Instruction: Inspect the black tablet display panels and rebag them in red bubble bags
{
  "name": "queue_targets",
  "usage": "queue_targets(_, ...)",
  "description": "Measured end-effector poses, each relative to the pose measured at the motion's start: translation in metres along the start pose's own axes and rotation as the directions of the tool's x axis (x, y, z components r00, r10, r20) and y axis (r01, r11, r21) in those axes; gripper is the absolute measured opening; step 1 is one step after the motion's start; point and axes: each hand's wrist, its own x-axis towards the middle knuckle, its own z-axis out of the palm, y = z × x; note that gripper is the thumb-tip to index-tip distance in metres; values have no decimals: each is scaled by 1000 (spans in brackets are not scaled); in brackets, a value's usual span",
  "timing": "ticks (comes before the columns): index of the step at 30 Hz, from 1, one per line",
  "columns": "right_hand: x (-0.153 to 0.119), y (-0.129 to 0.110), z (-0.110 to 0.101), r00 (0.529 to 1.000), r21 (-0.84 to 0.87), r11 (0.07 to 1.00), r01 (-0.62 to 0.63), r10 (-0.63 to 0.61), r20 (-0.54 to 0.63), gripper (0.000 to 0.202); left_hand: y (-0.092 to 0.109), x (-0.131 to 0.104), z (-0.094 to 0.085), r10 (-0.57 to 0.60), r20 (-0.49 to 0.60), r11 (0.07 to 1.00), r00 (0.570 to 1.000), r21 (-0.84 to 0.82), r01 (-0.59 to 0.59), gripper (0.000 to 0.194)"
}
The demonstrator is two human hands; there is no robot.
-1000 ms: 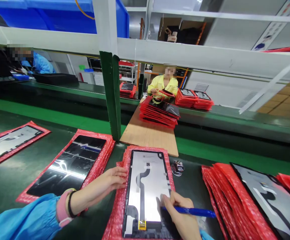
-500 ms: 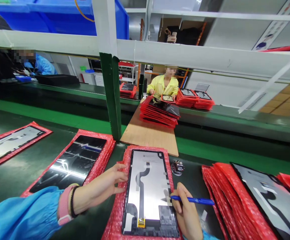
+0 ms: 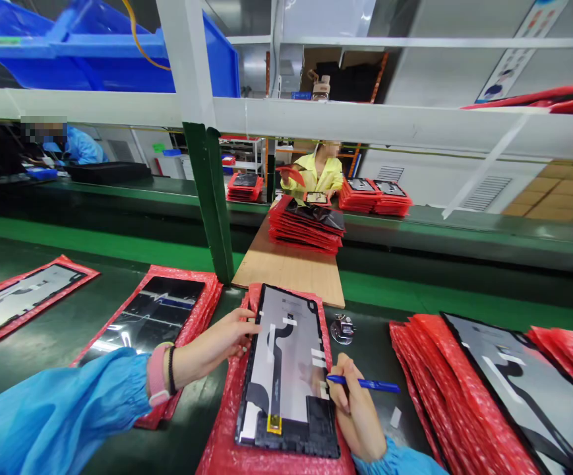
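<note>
A flat screen panel, its silvery back up, lies tilted on a stack of red bubble-wrap sheets. My left hand grips the panel's upper left edge, the fingers partly hidden beneath it. At the panel's lower right edge is my right hand, closed round a blue pen that points left. The back of the panel carries a dark curved ribbon, white strips and a yellow patch near the bottom.
To the left lies a glossy black panel on red wrap. More wrapped panels are piled at the right. A green post and a wooden board stand beyond. Across the bench a person in yellow handles red wrap.
The panel's left side has come up slightly, with my left hand now gripping its edge. The camera view has shifted. The person in yellow has raised a piece of red wrap.
</note>
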Motion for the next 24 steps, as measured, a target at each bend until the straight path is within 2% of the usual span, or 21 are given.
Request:
queue_targets(5,0,-4,3,1000,25,999,-24,23,17,39,1,7,13,6,45,996,999,94,-11,39)
queue_targets(9,1,-9,-1,999,82,996,-33,35,-17,36,0,2,22,62,87,998,994,9,-63,40)
queue_targets(11,2,-14,-5,999,100,995,-28,32,-39,42,2,-1,23,107,102,994,989,-29,-105,42)
queue_targets(14,5,-25,-13,995,44,998,34,-29,-100,50,8,-6,19,178,115,984,977,-46,-174,46)
queue_targets(18,10,-45,-13,972,-106,983,151,-167,-166,45,19,-9,14,309,130,950,942,-84,-300,56)
queue_targets(20,12,-55,-6,980,-162,975,151,-169,-106,46,24,-9,14,363,108,930,926,-112,-351,57)
queue_targets(24,14,-68,12,986,-321,933,162,-139,94,46,34,-6,21,466,16,878,885,-132,-460,50)
